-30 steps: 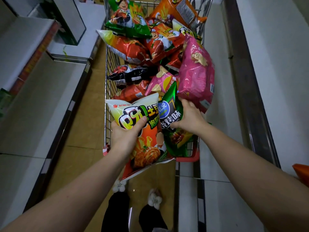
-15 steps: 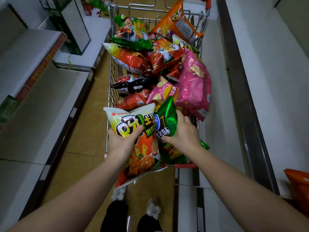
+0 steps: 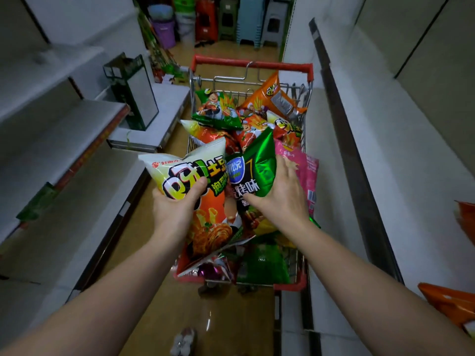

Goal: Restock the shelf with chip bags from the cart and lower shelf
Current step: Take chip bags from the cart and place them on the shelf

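A wire shopping cart (image 3: 253, 66) with red trim stands in the aisle, piled with several chip bags. My left hand (image 3: 177, 204) grips a white and orange chip bag (image 3: 185, 170) by its left side, thumb across the front. My right hand (image 3: 280, 199) holds a shiny green chip bag (image 3: 257, 163) from its right side, thumb on the front. Both bags are lifted above the cart's near end, side by side. A pink bag (image 3: 307, 170) lies just right of my right hand.
Grey shelves (image 3: 64, 160) run along the left, white shelves (image 3: 372, 163) along the right. Orange bags (image 3: 452, 304) sit at the right edge on the lower shelf. A dark green box (image 3: 133, 91) stands at the left. Stools and bins fill the far aisle end.
Both hands have lifted their bags higher out of the cart. The view has tilted up, showing the cart's red handle and the aisle end.
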`<state>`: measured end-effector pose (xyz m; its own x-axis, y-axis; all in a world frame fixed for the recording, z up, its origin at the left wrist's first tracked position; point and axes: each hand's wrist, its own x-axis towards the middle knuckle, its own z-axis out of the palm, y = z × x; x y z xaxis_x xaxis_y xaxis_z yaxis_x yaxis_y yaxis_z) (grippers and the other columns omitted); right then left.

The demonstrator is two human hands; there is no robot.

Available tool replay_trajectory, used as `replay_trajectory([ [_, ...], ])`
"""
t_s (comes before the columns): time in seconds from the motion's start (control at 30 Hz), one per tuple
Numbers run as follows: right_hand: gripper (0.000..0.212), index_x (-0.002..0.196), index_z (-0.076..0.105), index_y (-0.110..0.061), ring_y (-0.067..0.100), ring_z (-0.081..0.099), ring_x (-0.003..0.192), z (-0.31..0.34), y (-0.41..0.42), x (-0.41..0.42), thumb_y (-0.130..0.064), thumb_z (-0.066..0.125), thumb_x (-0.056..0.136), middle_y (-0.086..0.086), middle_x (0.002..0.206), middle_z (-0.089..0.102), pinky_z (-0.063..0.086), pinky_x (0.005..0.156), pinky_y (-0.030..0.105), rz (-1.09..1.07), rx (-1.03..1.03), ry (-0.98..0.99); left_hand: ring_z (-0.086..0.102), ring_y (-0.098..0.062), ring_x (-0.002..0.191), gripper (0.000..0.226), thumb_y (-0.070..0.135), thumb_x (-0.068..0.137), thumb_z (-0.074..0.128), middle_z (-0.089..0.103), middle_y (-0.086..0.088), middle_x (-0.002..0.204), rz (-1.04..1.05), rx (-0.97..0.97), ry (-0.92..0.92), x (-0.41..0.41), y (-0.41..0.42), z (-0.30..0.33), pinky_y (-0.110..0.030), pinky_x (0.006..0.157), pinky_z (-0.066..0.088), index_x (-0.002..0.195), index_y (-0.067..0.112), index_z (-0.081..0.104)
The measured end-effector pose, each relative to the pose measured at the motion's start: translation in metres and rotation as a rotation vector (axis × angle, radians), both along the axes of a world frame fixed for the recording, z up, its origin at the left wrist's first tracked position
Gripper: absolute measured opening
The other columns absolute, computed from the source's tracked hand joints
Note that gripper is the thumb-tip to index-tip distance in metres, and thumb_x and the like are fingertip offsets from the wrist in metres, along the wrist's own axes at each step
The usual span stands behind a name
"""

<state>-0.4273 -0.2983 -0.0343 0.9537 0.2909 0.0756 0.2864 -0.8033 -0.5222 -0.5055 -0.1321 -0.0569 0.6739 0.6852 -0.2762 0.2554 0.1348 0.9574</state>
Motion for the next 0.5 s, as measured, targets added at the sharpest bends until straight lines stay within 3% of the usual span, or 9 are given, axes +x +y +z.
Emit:
replay_trajectory([
  [0.43,0.097,0.145,0.026,-0.016,0.024,0.044,0.122,0.102,0.024,0.033,-0.049,0.076,0.068,0.008,0.133,0.045,0.039,0.096,0.034,-0.211,0.206,-0.28,0.06,-0.021,0.11,0.09,0.057,0.056,0.082,0.062,0.003,0.12,-0.114,0.159,-0.297,0.056,0.033,0.113,-0.047,0.097,0.047,0.129,0.021,0.044],
  [0.5,0.097,0.145,0.025,-0.018,0.024,0.043,0.123,0.113,0.03,0.037,-0.048,0.077,0.068,0.008,0.134,0.043,0.038,0.098,0.034,-0.234,0.22,-0.306,0.061,-0.021,0.108,0.097,0.064,0.047,0.079,0.063,0.004,0.119,-0.155,0.184,-0.328,0.067,0.042,0.124,-0.048,0.096,0.048,0.129,0.024,0.044],
])
